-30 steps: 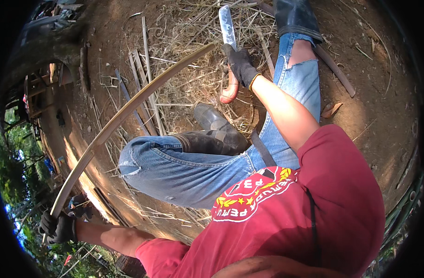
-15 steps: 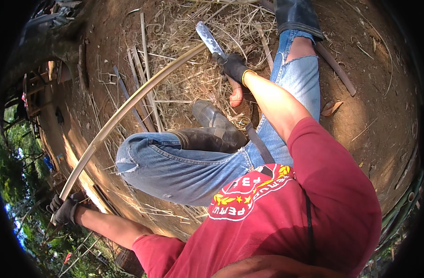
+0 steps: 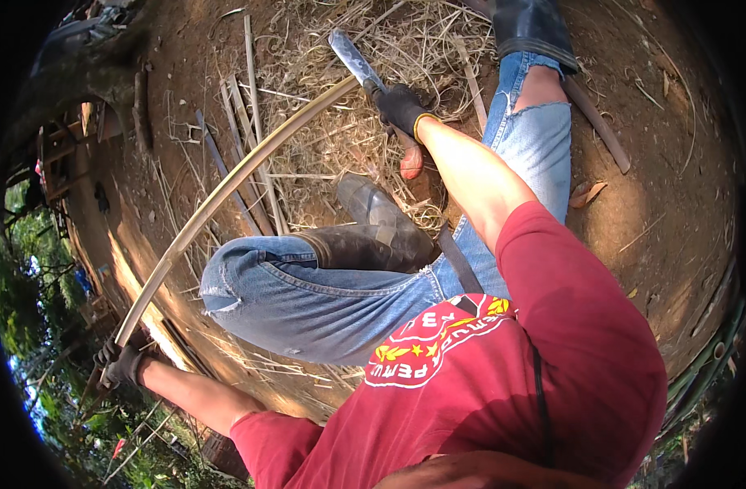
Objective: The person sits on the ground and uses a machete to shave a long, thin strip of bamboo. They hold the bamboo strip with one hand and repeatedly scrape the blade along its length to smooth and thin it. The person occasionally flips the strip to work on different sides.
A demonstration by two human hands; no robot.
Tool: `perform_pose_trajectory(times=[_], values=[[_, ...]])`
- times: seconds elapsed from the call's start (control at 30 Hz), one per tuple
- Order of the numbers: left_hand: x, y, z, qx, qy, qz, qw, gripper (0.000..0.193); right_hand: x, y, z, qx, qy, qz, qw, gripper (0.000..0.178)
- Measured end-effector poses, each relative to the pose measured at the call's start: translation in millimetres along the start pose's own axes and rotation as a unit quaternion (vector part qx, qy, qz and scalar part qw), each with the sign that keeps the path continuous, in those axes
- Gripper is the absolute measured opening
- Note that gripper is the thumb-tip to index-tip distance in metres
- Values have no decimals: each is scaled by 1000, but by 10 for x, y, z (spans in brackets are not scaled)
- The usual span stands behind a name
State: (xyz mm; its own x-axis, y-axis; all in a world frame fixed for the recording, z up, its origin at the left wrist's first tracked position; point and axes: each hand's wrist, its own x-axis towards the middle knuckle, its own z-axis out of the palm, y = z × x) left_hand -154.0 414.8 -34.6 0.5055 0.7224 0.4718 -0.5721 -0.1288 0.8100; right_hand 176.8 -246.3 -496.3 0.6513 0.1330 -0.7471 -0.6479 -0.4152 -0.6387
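Note:
A long, pale split-bamboo strip (image 3: 218, 194) arcs from the lower left up to the top middle. Around its near end, my left hand (image 3: 118, 364), in a dark glove, is closed. My right hand (image 3: 401, 110), gloved in black too, grips a knife (image 3: 353, 57) with a broad, whitish-smeared blade and a reddish-brown wooden handle whose butt sticks out below the fist. The strip's far end meets the blade close to the right hand. Whether that hand also touches the strip I cannot tell.
Curled shavings (image 3: 308, 155) litter the brown soil. Several loose strips (image 3: 255, 106) lie left of my bent leg (image 3: 308, 285) in its rubber boot (image 3: 373, 212). Beside my stretched leg rests a brown stick (image 3: 597, 126). Green bamboo poles (image 3: 707, 367) lie at the right edge.
My right hand and the knife have shifted slightly up and left. My left hand, with the strip's near end, has moved a little to the right.

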Motion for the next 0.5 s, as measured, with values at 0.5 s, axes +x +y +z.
perform_pose_trajectory(times=[0.5], values=[[-245, -519, 45, -44, 82, -62, 994, 47, 97, 1, -50, 1, 35, 13, 999, 76]])
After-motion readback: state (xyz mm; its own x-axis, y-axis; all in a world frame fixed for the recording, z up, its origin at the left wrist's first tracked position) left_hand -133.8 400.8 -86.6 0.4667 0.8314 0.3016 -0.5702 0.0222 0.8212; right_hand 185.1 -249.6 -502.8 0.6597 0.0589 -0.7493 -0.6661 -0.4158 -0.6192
